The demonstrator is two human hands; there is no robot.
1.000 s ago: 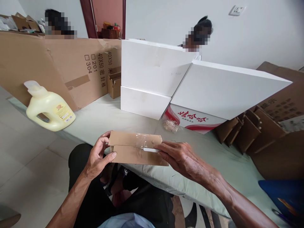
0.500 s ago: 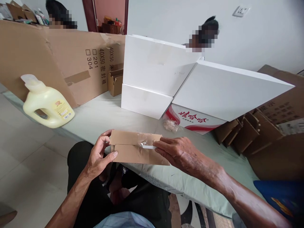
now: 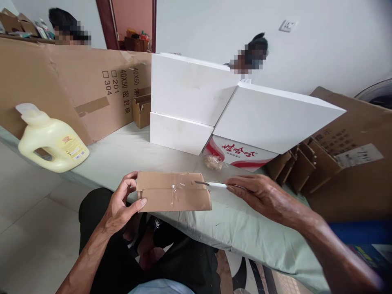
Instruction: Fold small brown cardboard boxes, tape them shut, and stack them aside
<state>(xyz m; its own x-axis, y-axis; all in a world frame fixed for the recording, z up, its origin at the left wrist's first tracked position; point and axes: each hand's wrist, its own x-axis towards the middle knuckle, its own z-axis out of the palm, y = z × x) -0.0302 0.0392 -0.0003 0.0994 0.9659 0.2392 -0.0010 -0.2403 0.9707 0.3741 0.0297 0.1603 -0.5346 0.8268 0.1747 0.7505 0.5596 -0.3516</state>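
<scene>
A small brown cardboard box [image 3: 191,200] lies at the table's near edge, its two flaps meeting along a lengthwise seam. Crumpled clear tape [image 3: 175,192] sticks across the middle of that seam. My left hand [image 3: 122,204] grips the box's left end, thumb on the front flap and fingers behind. In my right hand [image 3: 260,194] is a thin knife [image 3: 217,185] with a white handle; its dark, narrow blade points left, over the box's right end. Whether the tip touches the cardboard I cannot tell.
Behind the box stand white boxes [image 3: 182,132] and a red-and-white carton [image 3: 245,152], with a crumpled plastic bundle [image 3: 213,162] before them. A pale yellow jug [image 3: 58,143] is at left. Folded cardboard [image 3: 301,165] leans at right. Two people's heads show beyond the boxes.
My right hand has drawn back to the right with the knife, away from the tape, and the blade now shows. My left hand keeps its hold on the box. The view has shifted slightly.
</scene>
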